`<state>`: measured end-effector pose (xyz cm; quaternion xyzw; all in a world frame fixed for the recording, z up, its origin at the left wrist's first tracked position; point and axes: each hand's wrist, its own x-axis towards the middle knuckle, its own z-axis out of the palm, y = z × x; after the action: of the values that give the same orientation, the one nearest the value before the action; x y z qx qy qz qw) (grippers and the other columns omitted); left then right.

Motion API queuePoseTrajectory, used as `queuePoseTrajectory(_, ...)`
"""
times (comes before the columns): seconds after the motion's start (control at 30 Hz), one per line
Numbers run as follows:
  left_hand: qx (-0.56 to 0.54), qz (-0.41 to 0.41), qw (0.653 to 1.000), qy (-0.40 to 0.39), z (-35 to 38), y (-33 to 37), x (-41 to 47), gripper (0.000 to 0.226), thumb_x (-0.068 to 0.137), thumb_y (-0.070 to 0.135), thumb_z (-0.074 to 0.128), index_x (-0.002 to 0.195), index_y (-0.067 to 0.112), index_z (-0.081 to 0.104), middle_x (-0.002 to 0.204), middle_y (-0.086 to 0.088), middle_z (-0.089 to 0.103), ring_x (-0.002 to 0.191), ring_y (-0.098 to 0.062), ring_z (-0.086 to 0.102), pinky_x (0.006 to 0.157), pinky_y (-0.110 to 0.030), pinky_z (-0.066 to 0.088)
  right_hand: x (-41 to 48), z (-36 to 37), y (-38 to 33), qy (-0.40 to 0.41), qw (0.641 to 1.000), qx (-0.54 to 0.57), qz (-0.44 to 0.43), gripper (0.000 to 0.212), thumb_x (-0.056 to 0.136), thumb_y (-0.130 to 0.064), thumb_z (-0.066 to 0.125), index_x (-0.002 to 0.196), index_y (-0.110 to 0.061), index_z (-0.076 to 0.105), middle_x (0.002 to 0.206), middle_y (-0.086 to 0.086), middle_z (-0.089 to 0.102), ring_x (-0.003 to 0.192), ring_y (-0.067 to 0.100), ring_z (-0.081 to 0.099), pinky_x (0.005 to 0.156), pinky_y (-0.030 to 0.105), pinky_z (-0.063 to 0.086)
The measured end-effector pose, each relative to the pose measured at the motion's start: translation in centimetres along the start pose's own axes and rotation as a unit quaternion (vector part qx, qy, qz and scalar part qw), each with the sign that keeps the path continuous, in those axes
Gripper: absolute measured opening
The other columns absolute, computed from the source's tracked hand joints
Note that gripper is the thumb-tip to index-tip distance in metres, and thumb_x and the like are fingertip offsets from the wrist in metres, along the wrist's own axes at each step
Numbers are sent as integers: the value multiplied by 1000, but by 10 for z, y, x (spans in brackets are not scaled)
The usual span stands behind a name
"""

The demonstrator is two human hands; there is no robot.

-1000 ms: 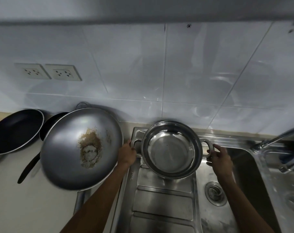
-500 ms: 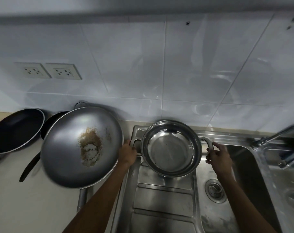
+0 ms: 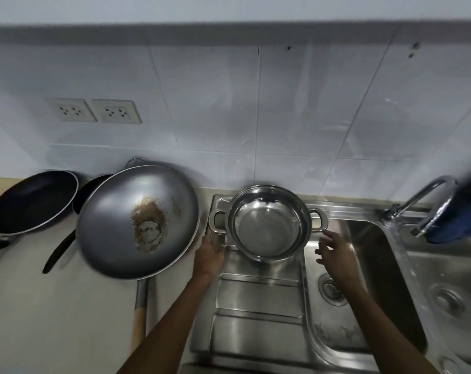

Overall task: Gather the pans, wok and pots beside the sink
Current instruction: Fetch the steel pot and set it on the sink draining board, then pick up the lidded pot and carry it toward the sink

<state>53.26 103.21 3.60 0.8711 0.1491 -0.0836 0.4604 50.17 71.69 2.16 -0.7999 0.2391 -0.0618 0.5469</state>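
A shiny steel pot (image 3: pixel 268 222) with two loop handles rests at the back of the steel drainboard (image 3: pixel 258 300), beside the sink basin. My left hand (image 3: pixel 210 255) lies just below its left handle, fingers loose and off the metal. My right hand (image 3: pixel 336 255) hovers open just below the right handle, fingers spread. To the left, a large grey wok (image 3: pixel 138 221) with brown residue and a wooden handle tilts on the counter. Behind it sits a small dark pan (image 3: pixel 90 191), mostly hidden. A black frying pan (image 3: pixel 33 202) sits farthest left.
The sink basin (image 3: pixel 363 279) with its drain lies right of the drainboard, a second basin (image 3: pixel 450 287) beyond it. A chrome tap (image 3: pixel 423 201) and a blue object (image 3: pixel 460 217) hang at the right. Two wall sockets (image 3: pixel 94 110) sit on the white tiles.
Both hands have let go of the pot's handles and drawn back a little towards me. The pot stays on the drainboard; the wok and pans have not moved.
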Motion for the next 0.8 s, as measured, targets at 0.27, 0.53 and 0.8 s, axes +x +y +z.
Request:
queuePoseTrajectory(0.27, 107, 95, 989, -22, 5, -22, -67, 59, 97, 39, 59, 149, 16, 45, 147, -10, 55, 133, -29, 53, 107, -37, 44, -77, 6, -5, -37, 970, -211, -114, 34, 97, -26, 62, 131, -23, 62, 124, -1, 71, 98, 17, 71, 76, 16, 45)
queuePoseTrajectory(0.53, 312, 229, 921, -51, 44, -33, -123, 72, 97, 64, 42, 152, 17, 42, 162, -9, 37, 149, -28, 34, 119, -47, 29, -138, -22, 26, -81, 903, -335, -255, 43, 96, -29, 61, 138, -17, 57, 139, 11, 61, 123, 31, 59, 103, 45, 49)
queuePoseTrajectory(0.8, 376, 348, 853, -104, 134, 22, -219, 79, 96, 69, 30, 157, 20, 33, 167, -3, 26, 154, -23, 23, 123, -45, 22, -181, -143, 84, -73, 869, -418, -253, 49, 100, -49, 40, 143, -26, 49, 149, 3, 52, 131, 31, 53, 99, 46, 48)
